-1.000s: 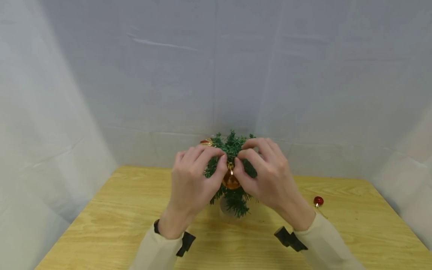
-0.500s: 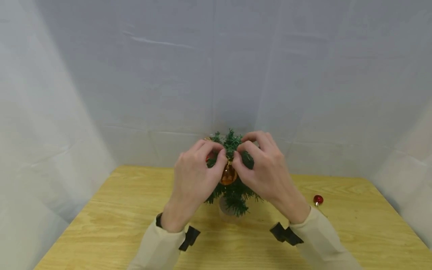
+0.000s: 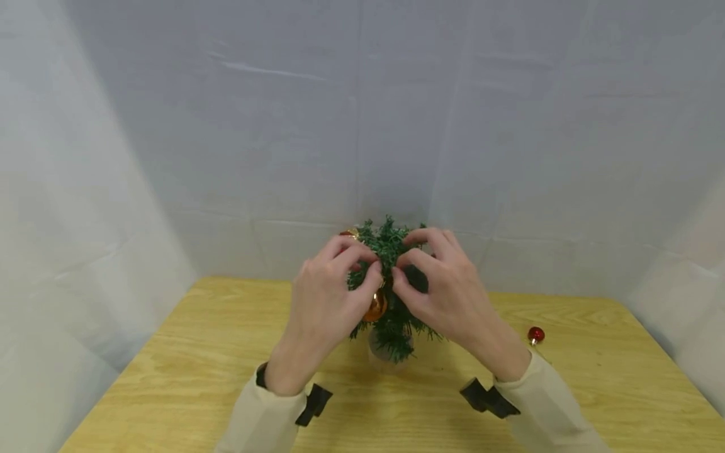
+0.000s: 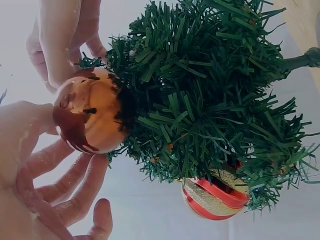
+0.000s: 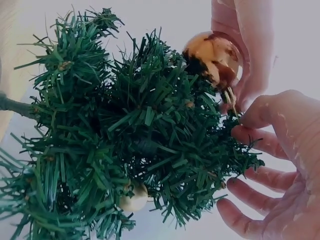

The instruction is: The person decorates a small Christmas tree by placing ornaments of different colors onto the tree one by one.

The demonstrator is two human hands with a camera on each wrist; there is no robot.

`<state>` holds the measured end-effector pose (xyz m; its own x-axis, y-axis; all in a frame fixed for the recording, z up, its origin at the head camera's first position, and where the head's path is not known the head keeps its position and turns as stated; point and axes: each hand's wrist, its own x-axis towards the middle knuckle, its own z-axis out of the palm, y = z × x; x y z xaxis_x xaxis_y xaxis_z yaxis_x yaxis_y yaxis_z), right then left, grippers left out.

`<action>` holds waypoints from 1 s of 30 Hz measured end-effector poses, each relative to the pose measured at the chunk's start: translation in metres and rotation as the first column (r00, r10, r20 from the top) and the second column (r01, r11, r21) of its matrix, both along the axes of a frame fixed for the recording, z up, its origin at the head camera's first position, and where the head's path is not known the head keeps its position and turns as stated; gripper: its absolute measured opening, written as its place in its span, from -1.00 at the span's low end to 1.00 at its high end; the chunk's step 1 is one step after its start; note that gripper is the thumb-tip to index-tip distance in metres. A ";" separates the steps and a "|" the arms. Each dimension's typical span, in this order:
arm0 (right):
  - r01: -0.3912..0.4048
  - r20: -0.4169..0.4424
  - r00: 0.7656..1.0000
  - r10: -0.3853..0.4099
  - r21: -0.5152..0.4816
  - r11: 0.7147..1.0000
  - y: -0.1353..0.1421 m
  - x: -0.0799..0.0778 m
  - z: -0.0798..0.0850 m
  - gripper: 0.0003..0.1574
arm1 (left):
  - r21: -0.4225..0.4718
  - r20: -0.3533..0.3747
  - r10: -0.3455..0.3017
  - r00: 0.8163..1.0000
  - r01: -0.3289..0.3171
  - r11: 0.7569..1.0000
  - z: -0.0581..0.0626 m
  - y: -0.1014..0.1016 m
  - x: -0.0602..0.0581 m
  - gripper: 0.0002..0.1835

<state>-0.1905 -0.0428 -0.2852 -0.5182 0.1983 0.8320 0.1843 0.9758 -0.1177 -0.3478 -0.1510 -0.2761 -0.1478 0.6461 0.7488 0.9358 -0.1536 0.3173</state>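
A small artificial Christmas tree (image 3: 391,239) stands between both hands. A shiny copper-orange bauble (image 3: 376,307) hangs at its front, just below my left thumb; in the left wrist view the same bauble (image 4: 92,112) hides the left fingertips. My left hand (image 3: 328,289) has thumb and forefinger together at the top of the bauble, pinching its hanging cord. Opposite it, my right hand (image 3: 447,286) pinches the gold cord (image 5: 230,100) beside a branch tip, its other fingers spread along the greenery. A red and gold striped bauble (image 4: 215,197) hangs on the tree's left side.
The tree's pale round base (image 3: 385,360) rests on a wooden table (image 3: 215,377). A small red bauble (image 3: 535,334) lies to the right, near the right forearm. A pale ball (image 5: 134,199) sits among the branches. White sheeting (image 3: 272,138) hangs behind and at both sides.
The copper-orange bauble has shifted from between the hands to the left, under the left thumb. The fingertips have drawn slightly apart and a little lower; both hands stay at the tree.
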 end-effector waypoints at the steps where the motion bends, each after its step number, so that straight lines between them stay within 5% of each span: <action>1: -0.010 -0.004 1.000 0.010 -0.002 1.000 0.000 0.001 0.000 -0.95 | 0.001 0.006 -0.008 1.000 0.008 1.000 0.000 0.000 0.000 -0.91; 9: -0.079 -0.114 0.990 0.087 0.073 0.994 0.010 0.025 -0.002 -0.88 | 0.084 0.032 -0.064 0.997 0.062 0.995 -0.003 -0.001 -0.002 -0.87; 14: -0.050 -0.154 0.986 0.059 0.062 0.997 0.023 0.050 -0.006 -0.88 | 0.157 0.008 -0.111 0.994 0.108 0.982 0.000 0.004 -0.001 -0.78; 30: 0.159 0.038 0.987 -0.158 -0.034 0.987 0.066 0.119 -0.056 -0.76 | 0.163 -0.029 -0.077 0.997 0.081 0.983 -0.006 0.006 -0.009 -0.84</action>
<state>-0.0719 0.0234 -0.3413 -0.5062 0.3100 0.8048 0.3406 0.9292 -0.1436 -0.3573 -0.1451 -0.2820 -0.0832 0.5236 0.8479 0.9252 -0.2755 0.2609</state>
